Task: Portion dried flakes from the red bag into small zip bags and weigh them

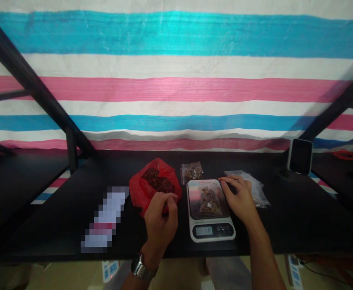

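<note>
Silver link wristwatch (143, 267), bare hands (160, 221) (238, 197)

Makeshift weighing stn, not a home: black surface (288, 209) on metal frame (28, 70) w/ digital scale (211, 230), small bags (191, 172), striped tarp (176, 88) behind.

The display of your digital kitchen scale (203, 230) shows dim digits, perhaps 114, though they are too small to be sure of. The printing on the white sheet (105, 217) at your left is pixelated and cannot be read.
</note>
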Demonstrator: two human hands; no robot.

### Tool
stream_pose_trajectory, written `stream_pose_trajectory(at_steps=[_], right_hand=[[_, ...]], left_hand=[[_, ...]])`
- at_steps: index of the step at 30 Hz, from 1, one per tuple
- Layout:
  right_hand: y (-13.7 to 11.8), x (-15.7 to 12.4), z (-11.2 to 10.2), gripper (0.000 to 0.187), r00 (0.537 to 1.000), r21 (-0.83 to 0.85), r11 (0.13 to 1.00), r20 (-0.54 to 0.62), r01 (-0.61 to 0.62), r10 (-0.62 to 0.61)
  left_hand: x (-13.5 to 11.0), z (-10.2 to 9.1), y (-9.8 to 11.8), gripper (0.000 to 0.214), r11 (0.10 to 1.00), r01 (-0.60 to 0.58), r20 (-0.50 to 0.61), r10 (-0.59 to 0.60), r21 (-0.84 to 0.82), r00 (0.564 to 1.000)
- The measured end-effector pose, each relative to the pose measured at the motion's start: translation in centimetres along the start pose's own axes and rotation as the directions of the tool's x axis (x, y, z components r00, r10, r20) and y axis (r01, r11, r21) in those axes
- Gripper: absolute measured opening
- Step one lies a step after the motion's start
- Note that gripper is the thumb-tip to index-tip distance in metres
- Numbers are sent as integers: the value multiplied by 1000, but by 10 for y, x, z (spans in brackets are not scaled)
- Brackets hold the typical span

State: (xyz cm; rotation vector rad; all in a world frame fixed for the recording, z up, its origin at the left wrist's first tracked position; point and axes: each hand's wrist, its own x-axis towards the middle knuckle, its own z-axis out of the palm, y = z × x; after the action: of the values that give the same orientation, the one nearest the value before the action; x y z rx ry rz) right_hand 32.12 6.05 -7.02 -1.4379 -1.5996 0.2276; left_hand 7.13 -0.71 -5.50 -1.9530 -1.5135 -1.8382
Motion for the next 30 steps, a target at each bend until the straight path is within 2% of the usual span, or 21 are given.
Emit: stream_pose_trajectory(at_steps=[7,14,18,20,23,26,28,30], right_hand=[[2,4,9,45,997,-51,998,67,32,-29],[-2,6,15,45,993,0,1000,117,23,-23],[-21,10,7,38,993,127,992,117,16,-31],[-38,11,1,32,983,246,969,172,13,-57],[-64,9,-5,25,964,390,921,251,-23,-82],[-87,4,-5,22,965,452,890,253,-54,-70],[-99,2,-1,23,959,471,878,277,-84,-57],[-109,2,6,25,951,489,864,308,-120,-42]], left_hand=[[2,-4,3,21,1000,12,-3,-12,-24,1000],[2,-6,1,20,998,36,-3,-36,-50,999],[0,-5,0,20,993,78,40,-75,-89,996],[-2,-4,1,17,981,123,121,-106,-147,987],[-8,-2,3,25,940,242,319,-158,-242,934],[-10,1,7,35,854,419,481,-240,-308,843],[-8,3,11,34,768,534,529,-307,-353,791],[-6,6,15,32,676,612,534,-366,-411,763]])
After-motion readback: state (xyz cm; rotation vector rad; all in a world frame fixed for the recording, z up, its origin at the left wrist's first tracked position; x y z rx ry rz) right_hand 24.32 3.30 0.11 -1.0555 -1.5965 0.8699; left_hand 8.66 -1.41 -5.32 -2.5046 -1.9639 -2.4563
